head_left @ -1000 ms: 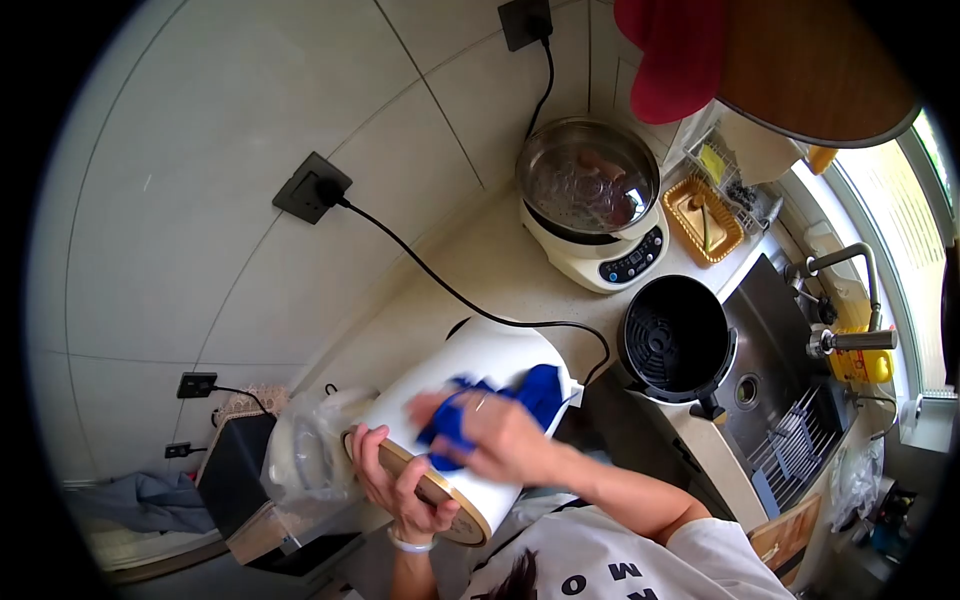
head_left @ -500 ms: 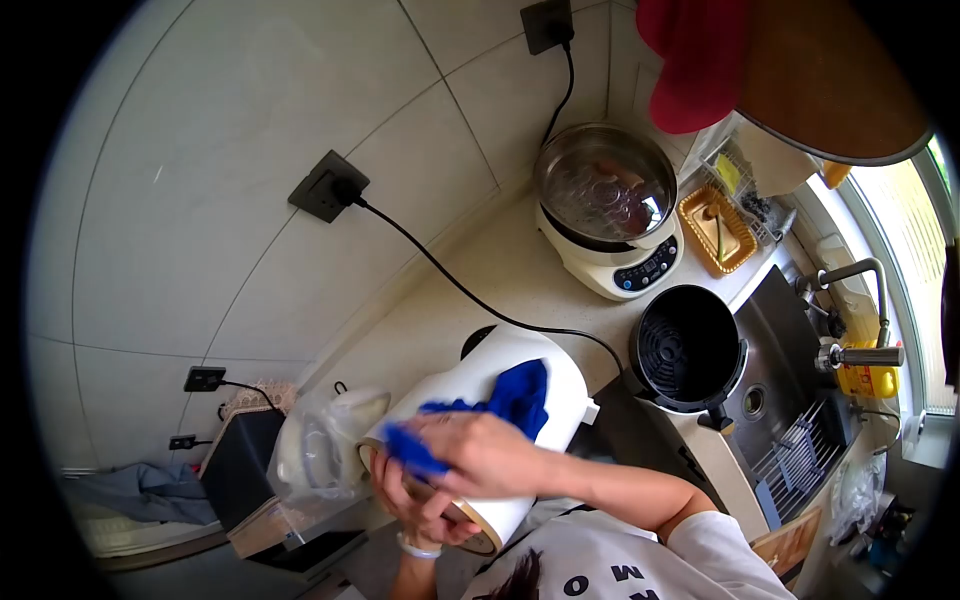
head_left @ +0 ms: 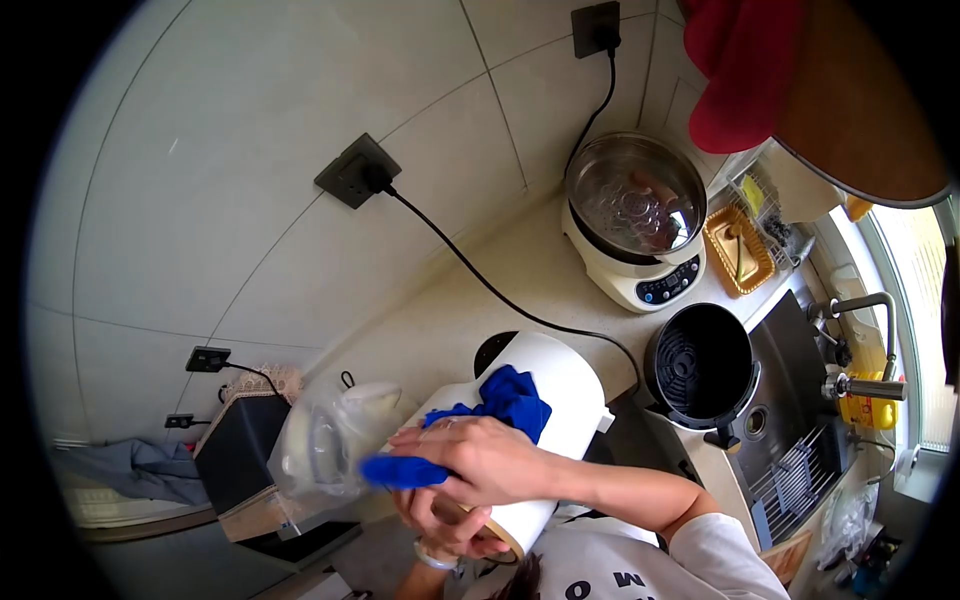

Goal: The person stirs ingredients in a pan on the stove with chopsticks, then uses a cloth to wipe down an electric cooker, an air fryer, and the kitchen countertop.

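Note:
A white appliance body [head_left: 570, 385] lies tilted in front of me, its gold-rimmed end toward my body. My left hand [head_left: 450, 522] grips it near that rim, partly hidden below my other hand. Over the upper side, my right hand [head_left: 490, 462] is closed on a bunched blue cloth [head_left: 515, 402]. One end of the cloth sticks out past the fingers on the left, slightly blurred, while the rest lies crumpled on the white surface.
A black basket [head_left: 700, 362] stands by the sink [head_left: 785, 345]. Behind it are a cooker with a glass lid [head_left: 637, 195] and a gold tray [head_left: 738, 250]. A black cord [head_left: 480, 275] runs from a wall socket [head_left: 357, 170]. A plastic bag [head_left: 325, 450] lies at left.
My right hand has moved the cloth along the appliance toward its gold-rimmed end. My left hand stays on that end. The view has shifted, so the surroundings sit further right and lower.

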Demonstrator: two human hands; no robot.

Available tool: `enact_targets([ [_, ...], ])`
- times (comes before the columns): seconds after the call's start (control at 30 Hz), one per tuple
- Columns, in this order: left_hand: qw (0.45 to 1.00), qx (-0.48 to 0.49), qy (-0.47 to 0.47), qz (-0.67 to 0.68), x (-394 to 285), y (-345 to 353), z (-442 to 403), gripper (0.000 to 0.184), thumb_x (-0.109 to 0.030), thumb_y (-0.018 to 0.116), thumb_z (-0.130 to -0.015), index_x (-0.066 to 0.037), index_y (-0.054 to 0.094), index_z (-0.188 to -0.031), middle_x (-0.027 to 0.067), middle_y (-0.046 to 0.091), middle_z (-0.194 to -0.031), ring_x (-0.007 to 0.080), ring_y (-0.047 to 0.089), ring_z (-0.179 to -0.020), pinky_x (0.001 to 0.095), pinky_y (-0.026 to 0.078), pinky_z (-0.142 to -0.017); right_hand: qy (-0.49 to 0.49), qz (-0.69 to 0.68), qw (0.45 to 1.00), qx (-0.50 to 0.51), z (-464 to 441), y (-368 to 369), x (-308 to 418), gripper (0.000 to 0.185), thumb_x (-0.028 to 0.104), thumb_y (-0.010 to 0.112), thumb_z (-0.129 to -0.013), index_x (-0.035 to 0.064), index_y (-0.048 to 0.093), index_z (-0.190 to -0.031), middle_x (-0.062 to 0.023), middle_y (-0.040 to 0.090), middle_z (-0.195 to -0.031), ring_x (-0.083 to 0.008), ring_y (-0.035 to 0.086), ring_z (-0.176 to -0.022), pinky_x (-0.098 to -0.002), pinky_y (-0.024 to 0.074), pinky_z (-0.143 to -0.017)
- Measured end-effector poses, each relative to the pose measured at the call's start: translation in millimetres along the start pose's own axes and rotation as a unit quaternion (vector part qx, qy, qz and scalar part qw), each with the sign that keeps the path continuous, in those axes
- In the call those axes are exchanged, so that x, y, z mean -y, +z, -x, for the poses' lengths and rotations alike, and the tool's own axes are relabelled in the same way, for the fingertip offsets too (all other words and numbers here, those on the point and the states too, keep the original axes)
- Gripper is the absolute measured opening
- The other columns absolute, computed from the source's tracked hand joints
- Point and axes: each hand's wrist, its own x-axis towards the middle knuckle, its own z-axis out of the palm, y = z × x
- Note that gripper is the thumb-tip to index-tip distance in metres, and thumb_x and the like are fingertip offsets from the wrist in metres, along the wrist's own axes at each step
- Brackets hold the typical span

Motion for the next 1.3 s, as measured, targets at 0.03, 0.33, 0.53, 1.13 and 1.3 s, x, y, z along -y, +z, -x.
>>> enact_targets([
  [0.03, 1.000, 0.003, -0.008, -0.010, -2.1, -2.2, 3.8, 0.054, -0.077, 0.042, -0.088, -0.036, 0.057, -0.119, 0.0162, 0.044, -0.134, 0.0439, 0.041, -0.128, 0.0675, 0.027, -0.108, 0.000, 0.005, 1.000, 0.027, 1.9, -2.6, -13.3, 0.038, 0.013, 0.061, -0.079, -0.0005, 0.065, -0.115, -0.0186, 0.066, -0.119, -0.0369, 0.065, -0.105, -0.0418, 0.0531, -0.091],
  [0.33, 0.997, 0.026, -0.068, -0.024, -13.6, -3.0, -11.6, 0.056, -0.076, 0.038, -0.090, -0.032, 0.057, -0.119, 0.0157, 0.043, -0.134, 0.0426, 0.039, -0.131, 0.0667, 0.027, -0.107, 0.382, 0.220, 0.880, -0.175, 42.8, -78.0, -120.6, 0.047, 0.037, 0.057, -0.096, -0.0054, 0.065, -0.076, -0.0273, 0.064, -0.077, -0.0449, 0.063, -0.068, -0.0491, 0.0488, -0.065],
  [0.53, 0.995, 0.027, -0.081, -0.055, -20.7, 7.2, -31.5, 0.058, -0.074, 0.040, -0.090, -0.026, 0.055, -0.120, 0.0182, 0.043, -0.132, 0.0438, 0.039, -0.129, 0.0653, 0.030, -0.105, 0.210, 0.062, 0.935, -0.280, 72.0, -23.4, -23.0, 0.024, 0.015, 0.062, -0.093, 0.0065, 0.068, -0.114, -0.0159, 0.069, -0.108, -0.0363, 0.067, -0.100, -0.0389, 0.0534, -0.086],
  [1.13, 0.986, -0.001, -0.118, -0.122, -37.2, 3.0, -21.1, 0.056, -0.057, 0.037, -0.098, -0.008, 0.050, -0.122, 0.0247, 0.038, -0.139, 0.0489, 0.034, -0.133, 0.0628, 0.029, -0.105, 0.209, -0.070, 0.855, -0.469, 147.4, 45.6, -54.0, 0.035, 0.005, 0.044, -0.102, -0.0058, 0.051, -0.134, -0.0185, 0.054, -0.141, -0.0275, 0.043, -0.138, -0.0383, 0.0237, -0.117],
  [1.3, 0.978, -0.037, -0.188, -0.082, -21.8, -2.6, -20.7, 0.056, -0.057, 0.039, -0.098, -0.007, 0.052, -0.120, 0.0242, 0.038, -0.138, 0.0488, 0.035, -0.131, 0.0603, 0.029, -0.104, 0.077, 0.035, 0.929, -0.360, 155.1, 69.8, -3.7, 0.041, 0.000, 0.057, -0.090, -0.0018, 0.057, -0.131, -0.0214, 0.055, -0.139, -0.0389, 0.041, -0.140, -0.0487, 0.0227, -0.117],
])
